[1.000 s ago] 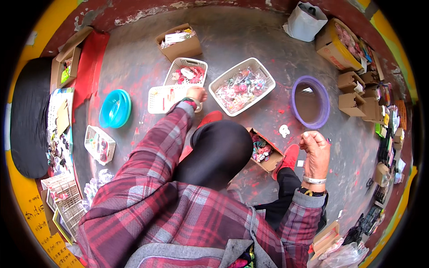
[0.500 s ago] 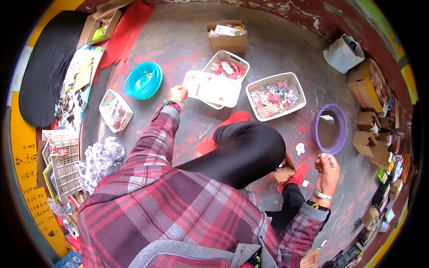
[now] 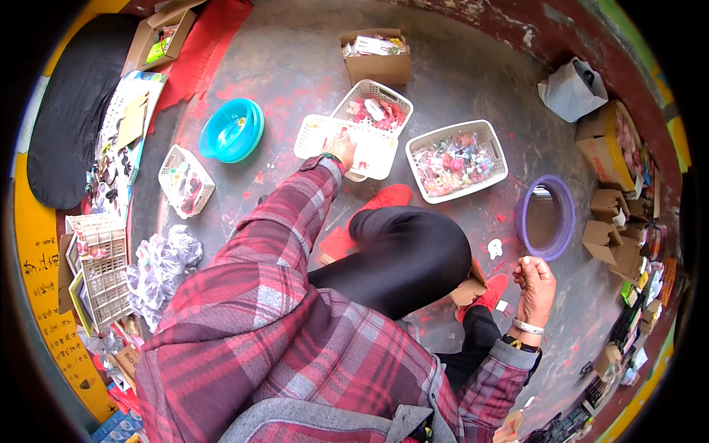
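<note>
Reaching far forward across the stained grey floor (image 3: 295, 59), the left hand (image 3: 342, 150) is resting its fingers on the near rim of a flat white plastic basket (image 3: 325, 133), gripping that edge; the fingertips themselves are hidden behind the hand, so how tightly they are closing cannot be told. This flat basket is lying tilted across a second white basket (image 3: 377, 103) that is holding pink and white small items, just far of it. A cardboard box (image 3: 377, 63) with packets is sitting farther still. To the right, a third white basket (image 3: 458, 159) is brimming with colourful trinkets, just beside the flat one.

Hanging low at the near right, the right hand (image 3: 533, 284) is curling into a loose fist, thumb against the fingers; whether anything small is pinched inside cannot be told. It is hovering just near of a purple-rimmed round mirror (image 3: 526, 221) lying on the floor, apart from it. A small white scrap (image 3: 495, 248) is lying between the mirror and the person's bent knee in black trousers (image 3: 413, 255). Red shoes (image 3: 384, 198) are showing beside the leg.

At the left, a turquoise bowl (image 3: 233, 131) is sitting near a small white basket (image 3: 186, 179), and crumpled clear bags (image 3: 159, 266) are lying nearer. Cardboard boxes (image 3: 609, 214) are crowding the right edge.
</note>
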Action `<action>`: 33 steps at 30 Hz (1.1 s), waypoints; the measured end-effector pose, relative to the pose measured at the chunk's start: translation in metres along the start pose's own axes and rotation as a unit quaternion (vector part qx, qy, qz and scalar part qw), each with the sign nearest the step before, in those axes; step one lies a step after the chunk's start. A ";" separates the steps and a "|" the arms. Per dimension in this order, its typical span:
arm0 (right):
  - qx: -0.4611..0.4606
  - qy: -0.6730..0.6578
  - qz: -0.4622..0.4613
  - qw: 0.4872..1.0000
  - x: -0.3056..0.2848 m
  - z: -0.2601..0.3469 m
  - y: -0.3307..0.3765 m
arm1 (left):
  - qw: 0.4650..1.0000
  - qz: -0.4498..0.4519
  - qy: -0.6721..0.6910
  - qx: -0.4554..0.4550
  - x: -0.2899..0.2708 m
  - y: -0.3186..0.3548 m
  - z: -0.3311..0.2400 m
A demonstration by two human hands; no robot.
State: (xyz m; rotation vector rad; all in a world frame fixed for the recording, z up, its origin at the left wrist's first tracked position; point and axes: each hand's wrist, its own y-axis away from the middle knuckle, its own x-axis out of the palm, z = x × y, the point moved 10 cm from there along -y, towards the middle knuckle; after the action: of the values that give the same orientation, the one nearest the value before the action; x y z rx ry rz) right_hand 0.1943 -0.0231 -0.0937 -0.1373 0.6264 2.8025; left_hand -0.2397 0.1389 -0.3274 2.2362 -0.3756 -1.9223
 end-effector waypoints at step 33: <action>0.015 0.012 0.035 0.999 0.015 -0.004 0.005 | 0.851 -0.006 0.522 -0.057 -0.056 0.010 -0.009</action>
State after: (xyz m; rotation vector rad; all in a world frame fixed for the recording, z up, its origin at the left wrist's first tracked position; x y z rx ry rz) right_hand 0.1782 -0.0260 -0.0977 -0.1456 0.6924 2.8617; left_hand -0.2395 0.1453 -0.2705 2.7468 -0.0604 -0.4672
